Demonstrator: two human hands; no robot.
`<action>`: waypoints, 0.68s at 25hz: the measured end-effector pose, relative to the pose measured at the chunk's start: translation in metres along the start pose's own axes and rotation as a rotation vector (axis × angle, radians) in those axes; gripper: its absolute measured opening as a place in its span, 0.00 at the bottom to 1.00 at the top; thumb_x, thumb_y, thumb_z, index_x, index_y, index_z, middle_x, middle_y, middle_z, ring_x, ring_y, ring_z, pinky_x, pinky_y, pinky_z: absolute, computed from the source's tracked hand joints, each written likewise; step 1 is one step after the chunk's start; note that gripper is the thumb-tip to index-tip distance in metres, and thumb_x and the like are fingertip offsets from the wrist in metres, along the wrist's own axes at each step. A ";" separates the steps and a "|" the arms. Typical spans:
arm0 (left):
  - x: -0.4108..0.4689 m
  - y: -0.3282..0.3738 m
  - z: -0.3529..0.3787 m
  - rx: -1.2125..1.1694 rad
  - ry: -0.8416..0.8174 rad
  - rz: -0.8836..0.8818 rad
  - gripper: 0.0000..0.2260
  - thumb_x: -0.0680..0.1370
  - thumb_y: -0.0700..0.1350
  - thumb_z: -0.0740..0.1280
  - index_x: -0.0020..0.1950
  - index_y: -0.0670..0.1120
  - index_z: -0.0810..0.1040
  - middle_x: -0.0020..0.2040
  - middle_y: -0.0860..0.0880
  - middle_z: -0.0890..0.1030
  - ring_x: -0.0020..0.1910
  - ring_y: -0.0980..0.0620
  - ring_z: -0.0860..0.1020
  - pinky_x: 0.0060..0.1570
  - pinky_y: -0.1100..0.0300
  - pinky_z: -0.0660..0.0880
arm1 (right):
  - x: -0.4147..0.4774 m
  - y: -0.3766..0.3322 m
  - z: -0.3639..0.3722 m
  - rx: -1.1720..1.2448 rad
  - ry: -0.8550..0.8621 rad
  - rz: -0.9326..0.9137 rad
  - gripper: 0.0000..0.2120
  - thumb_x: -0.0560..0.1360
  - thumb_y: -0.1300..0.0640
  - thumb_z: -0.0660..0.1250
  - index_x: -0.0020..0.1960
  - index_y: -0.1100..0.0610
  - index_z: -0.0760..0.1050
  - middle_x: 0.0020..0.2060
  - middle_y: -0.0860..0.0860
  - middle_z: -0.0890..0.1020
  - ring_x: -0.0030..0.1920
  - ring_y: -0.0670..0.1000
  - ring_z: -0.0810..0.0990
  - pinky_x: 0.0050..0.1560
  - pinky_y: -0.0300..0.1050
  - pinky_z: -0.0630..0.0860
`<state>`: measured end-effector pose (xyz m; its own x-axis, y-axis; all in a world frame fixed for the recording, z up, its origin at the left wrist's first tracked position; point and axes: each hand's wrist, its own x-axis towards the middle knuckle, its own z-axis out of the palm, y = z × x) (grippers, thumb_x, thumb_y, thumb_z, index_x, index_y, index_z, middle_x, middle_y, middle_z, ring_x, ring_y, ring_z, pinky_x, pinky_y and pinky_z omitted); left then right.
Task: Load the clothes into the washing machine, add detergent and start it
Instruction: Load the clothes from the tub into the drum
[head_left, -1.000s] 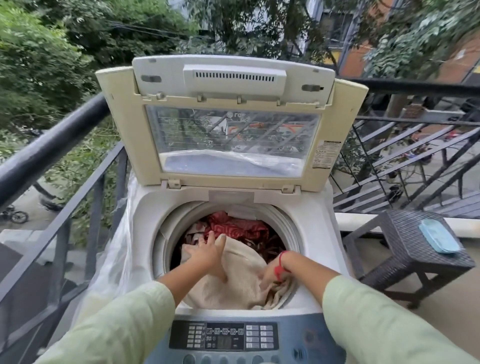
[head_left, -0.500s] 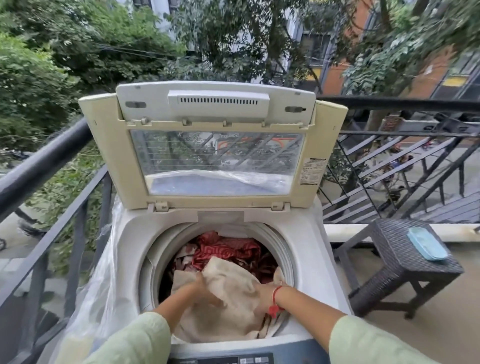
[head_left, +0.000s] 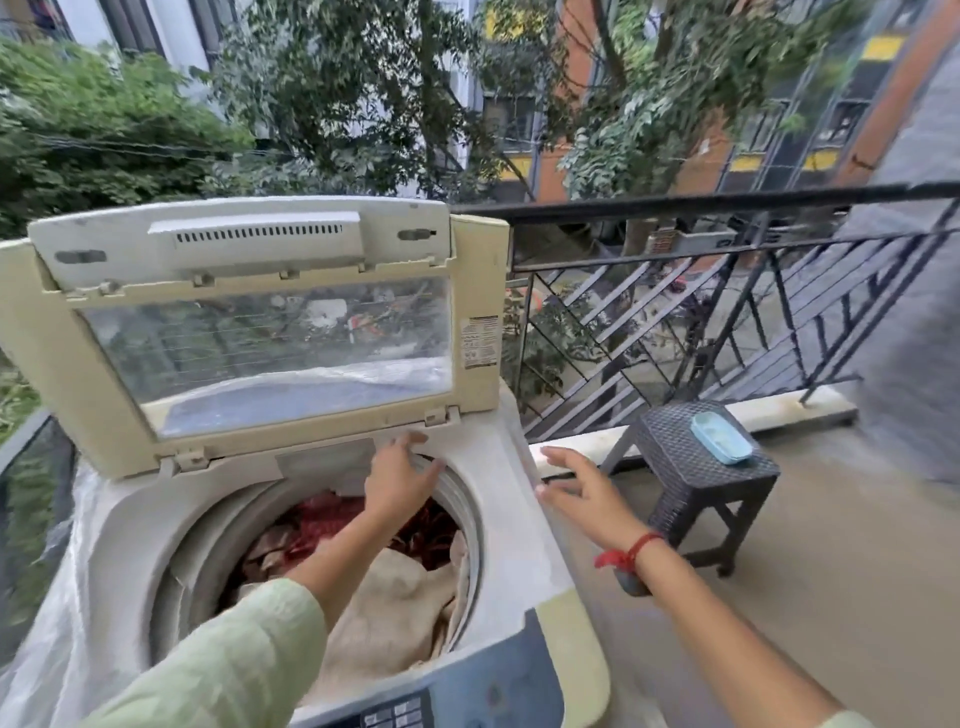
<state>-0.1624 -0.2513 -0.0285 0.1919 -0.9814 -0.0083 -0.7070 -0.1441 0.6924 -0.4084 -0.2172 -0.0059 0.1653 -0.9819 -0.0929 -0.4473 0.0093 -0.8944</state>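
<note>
Clothes (head_left: 270, 551) are seen inside the drum of the washing machine (head_left: 519, 545), whose lid (head_left: 483, 270) is raised at the far side. A beige cloth (head_left: 395, 613) is heaped at the near side and a red patterned cloth (head_left: 322, 514) lies farther in. Both are judged soft, limp and light while dry, easily bunched, with no stiff part to take. They are best taken by a gathered fold on top and pressed down at the middle, so nothing is left hanging over the drum rim (head_left: 470, 519). The left grip (head_left: 397, 480) is held with fingers spread at the far rim and nothing is held; contact with the rim cannot be told. The right grip (head_left: 579, 488) is empty too, fingers splayed, just off the machine's right edge, towards the wicker stool (head_left: 696, 478) at the right. A pale blue box (head_left: 721, 437) is set on that stool; whether detergent is kept in it cannot be told. It is judged rigid and light, best taken across its short sides. The control panel (head_left: 400, 714) at the near edge is partly cut off.
</note>
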 end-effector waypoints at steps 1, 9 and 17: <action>-0.006 0.024 0.009 -0.090 0.086 0.114 0.17 0.75 0.49 0.68 0.62 0.48 0.74 0.60 0.47 0.76 0.61 0.47 0.72 0.60 0.53 0.69 | -0.008 0.008 -0.020 0.038 0.067 0.000 0.21 0.74 0.62 0.68 0.65 0.53 0.69 0.64 0.54 0.72 0.53 0.49 0.78 0.51 0.32 0.72; -0.057 0.175 0.124 -0.224 -0.061 0.618 0.14 0.75 0.45 0.68 0.60 0.46 0.73 0.55 0.49 0.75 0.58 0.52 0.70 0.58 0.61 0.65 | -0.081 0.104 -0.133 0.130 0.464 0.143 0.17 0.74 0.67 0.67 0.57 0.50 0.72 0.52 0.53 0.77 0.42 0.47 0.79 0.44 0.30 0.74; -0.067 0.172 0.295 0.139 -0.514 0.468 0.19 0.75 0.48 0.67 0.64 0.46 0.71 0.61 0.44 0.74 0.62 0.45 0.70 0.60 0.59 0.63 | -0.130 0.244 -0.160 0.291 0.508 0.426 0.20 0.73 0.70 0.66 0.63 0.58 0.70 0.50 0.49 0.76 0.47 0.48 0.77 0.46 0.31 0.74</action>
<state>-0.4976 -0.2477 -0.1211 -0.4751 -0.8747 -0.0956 -0.7235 0.3265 0.6082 -0.6800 -0.1179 -0.1419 -0.4322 -0.8476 -0.3079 -0.1174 0.3915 -0.9127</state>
